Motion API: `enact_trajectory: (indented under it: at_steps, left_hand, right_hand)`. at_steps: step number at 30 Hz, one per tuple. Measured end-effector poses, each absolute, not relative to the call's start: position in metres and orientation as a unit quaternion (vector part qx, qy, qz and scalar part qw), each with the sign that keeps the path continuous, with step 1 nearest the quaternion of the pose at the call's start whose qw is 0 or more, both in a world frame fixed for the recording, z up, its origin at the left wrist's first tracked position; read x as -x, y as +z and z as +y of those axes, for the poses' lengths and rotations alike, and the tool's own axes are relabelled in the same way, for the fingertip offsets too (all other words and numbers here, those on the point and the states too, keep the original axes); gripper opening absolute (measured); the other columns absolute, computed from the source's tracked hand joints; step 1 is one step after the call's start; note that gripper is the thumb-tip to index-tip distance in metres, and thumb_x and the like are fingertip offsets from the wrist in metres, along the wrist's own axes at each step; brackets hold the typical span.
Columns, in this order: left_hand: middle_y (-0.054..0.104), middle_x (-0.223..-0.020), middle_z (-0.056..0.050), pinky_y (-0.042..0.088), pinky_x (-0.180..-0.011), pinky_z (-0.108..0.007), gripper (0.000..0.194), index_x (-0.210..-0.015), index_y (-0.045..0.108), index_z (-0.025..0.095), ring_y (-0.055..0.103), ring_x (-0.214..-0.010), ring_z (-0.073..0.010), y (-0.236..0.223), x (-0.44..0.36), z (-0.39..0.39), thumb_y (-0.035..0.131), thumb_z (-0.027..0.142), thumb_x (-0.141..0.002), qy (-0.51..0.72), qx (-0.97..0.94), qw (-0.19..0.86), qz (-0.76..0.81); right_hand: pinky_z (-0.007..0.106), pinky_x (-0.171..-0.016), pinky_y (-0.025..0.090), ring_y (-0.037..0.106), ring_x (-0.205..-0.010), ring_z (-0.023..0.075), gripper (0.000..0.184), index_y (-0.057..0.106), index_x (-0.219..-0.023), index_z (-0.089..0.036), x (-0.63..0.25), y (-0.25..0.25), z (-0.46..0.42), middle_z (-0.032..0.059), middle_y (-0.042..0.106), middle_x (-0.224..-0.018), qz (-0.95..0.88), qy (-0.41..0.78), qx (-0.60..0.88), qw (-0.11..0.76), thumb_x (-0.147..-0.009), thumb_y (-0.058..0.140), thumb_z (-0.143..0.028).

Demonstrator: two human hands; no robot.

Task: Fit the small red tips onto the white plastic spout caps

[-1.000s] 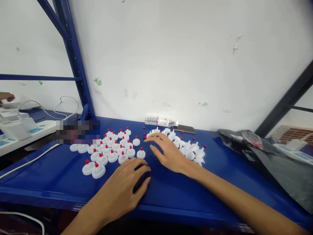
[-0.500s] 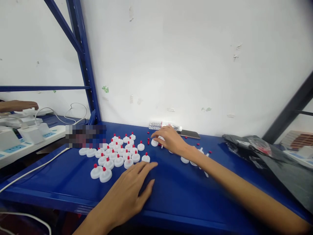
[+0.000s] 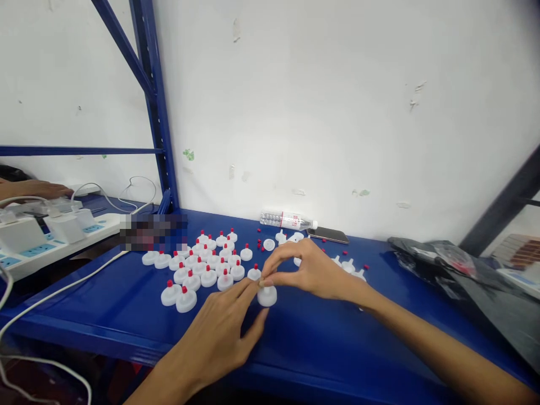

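Note:
A white nozzle cap with a round base is in front of me, its spout pinched from above between the thumb and fingers of my right hand. The spout's tip is hidden by the fingertips. My left hand is open beside the cap, thumb apart, its index fingertip meeting the right fingertips. To the left stand several white nozzle caps with red tips, grouped close together. Beyond my right hand lie several white caps without red tips. Small red tips are scattered near the back.
A clear plastic bottle and a phone lie by the wall on the blue table. Black plastic bags lie at right. Power strips with plugs and white cables are at left, beside another person's hand.
My right hand has come back toward me from the rear of the table, bringing a white nozzle cap beside my left hand. The left hand stays nearly in place.

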State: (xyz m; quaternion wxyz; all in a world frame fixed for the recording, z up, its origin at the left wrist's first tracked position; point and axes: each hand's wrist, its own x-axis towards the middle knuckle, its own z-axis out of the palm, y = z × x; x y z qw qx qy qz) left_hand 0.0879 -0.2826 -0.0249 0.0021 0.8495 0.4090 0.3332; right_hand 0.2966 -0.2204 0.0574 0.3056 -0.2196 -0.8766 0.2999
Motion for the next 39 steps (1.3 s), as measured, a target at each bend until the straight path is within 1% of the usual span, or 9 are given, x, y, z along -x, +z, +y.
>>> enact_trajectory:
  at_steps: [5, 9, 13, 17, 21, 24, 29, 34, 39]
  left_hand:
    - [0.073, -0.097, -0.003, 0.055, -0.069, -0.034, 0.016, -0.113, 0.062, 0.023, 0.072, -0.084, -0.0222, -0.023, -0.088, -0.285, 0.058, 0.034, -0.101, 0.343, -0.846, 0.032, 0.408]
    - [0.073, -0.118, -0.006, 0.057, -0.073, -0.035, 0.031, -0.132, 0.055, 0.025, 0.074, -0.097, -0.0239, -0.026, -0.088, -0.285, 0.055, 0.025, -0.100, 0.339, -0.844, -0.007, 0.415]
    - [0.071, -0.127, -0.008, 0.060, -0.075, -0.036, 0.039, -0.139, 0.051, 0.026, 0.074, -0.104, -0.0257, -0.029, -0.089, -0.285, 0.052, 0.022, -0.099, 0.321, -0.848, -0.035, 0.421]
    - [0.071, -0.127, -0.009, 0.062, -0.082, -0.038, 0.040, -0.140, 0.051, 0.025, 0.074, -0.107, -0.0256, -0.031, -0.088, -0.282, 0.052, 0.021, -0.100, 0.325, -0.850, -0.047, 0.411]
    - [0.071, -0.128, -0.010, 0.062, -0.084, -0.040, 0.040, -0.140, 0.051, 0.024, 0.074, -0.109, -0.0262, -0.033, -0.087, -0.282, 0.052, 0.022, -0.100, 0.320, -0.853, -0.056, 0.409]
    - [0.072, -0.128, -0.010, 0.063, -0.084, -0.042, 0.041, -0.141, 0.052, 0.023, 0.074, -0.109, -0.0275, -0.033, -0.086, -0.282, 0.052, 0.022, -0.100, 0.317, -0.853, -0.057, 0.411]
    - [0.073, -0.128, -0.008, 0.063, -0.086, -0.042, 0.046, -0.146, 0.049, 0.025, 0.074, -0.109, -0.0262, -0.032, -0.086, -0.281, 0.053, 0.025, -0.101, 0.306, -0.852, -0.026, 0.424]
    - [0.075, -0.124, -0.006, 0.062, -0.086, -0.040, 0.039, -0.140, 0.055, 0.027, 0.075, -0.105, -0.0255, -0.030, -0.087, -0.281, 0.056, 0.030, -0.101, 0.312, -0.835, -0.004, 0.453]
    - [0.077, -0.118, -0.006, 0.061, -0.082, -0.041, 0.031, -0.132, 0.059, 0.026, 0.076, -0.101, -0.0268, -0.030, -0.088, -0.281, 0.055, 0.031, -0.102, 0.315, -0.836, -0.003, 0.449]
  right_hand:
    - [0.030, -0.080, 0.055, 0.073, -0.083, 0.0160, 0.006, 0.080, -0.089, -0.026, -0.299, 0.056, -0.220, -0.0023, 0.080, -0.088, -0.874, 0.308, 0.225, 0.302, -0.088, 0.079, -0.031]
    - [0.033, -0.086, 0.054, 0.073, -0.093, 0.0182, 0.017, 0.079, -0.101, -0.026, -0.298, 0.059, -0.192, -0.0001, 0.080, -0.101, -0.896, 0.185, 0.271, 0.300, -0.100, 0.064, -0.032]
    - [0.035, -0.087, 0.051, 0.073, -0.098, 0.0230, 0.016, 0.078, -0.106, -0.021, -0.285, 0.049, -0.141, 0.0053, 0.080, -0.102, -0.916, -0.019, 0.358, 0.180, -0.098, 0.066, -0.027]
    - [0.038, -0.090, 0.049, 0.071, -0.105, 0.0295, 0.015, 0.079, -0.103, -0.019, -0.263, 0.029, -0.114, 0.0108, 0.080, -0.101, -0.912, -0.054, 0.380, 0.144, -0.093, 0.074, -0.029]
    - [0.043, -0.094, 0.045, 0.069, -0.107, 0.0340, 0.012, 0.080, -0.096, -0.016, -0.250, 0.018, -0.109, 0.0151, 0.079, -0.094, -0.906, -0.073, 0.395, 0.136, -0.092, 0.069, -0.015]
    - [0.038, -0.090, 0.047, 0.072, -0.100, 0.0296, 0.018, 0.081, -0.094, -0.017, -0.253, 0.022, -0.112, 0.0126, 0.080, -0.093, -0.908, -0.060, 0.387, 0.149, -0.093, 0.064, -0.009]
    - [0.033, -0.085, 0.051, 0.071, -0.100, 0.0225, 0.024, 0.078, -0.110, -0.020, -0.284, 0.052, -0.140, 0.0082, 0.079, -0.107, -0.906, -0.011, 0.362, 0.217, -0.104, 0.055, -0.021]
    - [0.034, -0.076, 0.056, 0.073, -0.084, 0.0195, 0.017, 0.079, -0.099, -0.023, -0.313, 0.068, -0.187, 0.0036, 0.079, -0.094, -0.868, 0.215, 0.324, 0.310, -0.098, 0.066, -0.034]
    - [0.034, -0.081, 0.059, 0.073, -0.083, 0.0171, 0.012, 0.076, -0.092, -0.023, -0.315, 0.055, -0.215, 0.0014, 0.078, -0.091, -0.828, 0.349, 0.283, 0.335, -0.091, 0.075, -0.036]
